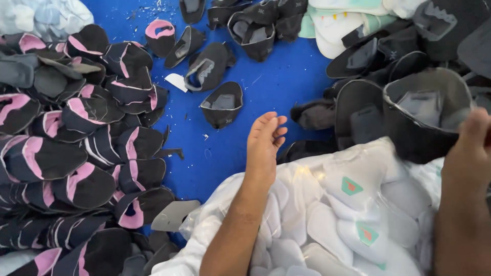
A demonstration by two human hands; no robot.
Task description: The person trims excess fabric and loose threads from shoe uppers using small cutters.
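Note:
My right hand [473,148] at the right edge grips the rim of a black shoe upper with a grey lining [427,110] and holds it up over a clear plastic bag of white insoles [327,214]. My left hand [265,145] reaches forward over the bag's left edge. It holds nothing, and its fingers are stretched out above the blue surface [286,82]. The nearest loose piece to it is a small black upper [222,105], a short way to its upper left.
A big pile of black-and-pink uppers [76,153] fills the left side. More black-and-grey uppers [255,23] lie at the top and at the right [358,110]. White and mint insoles [342,23] are stacked at the top right. A grey insole piece [174,214] lies by the bag.

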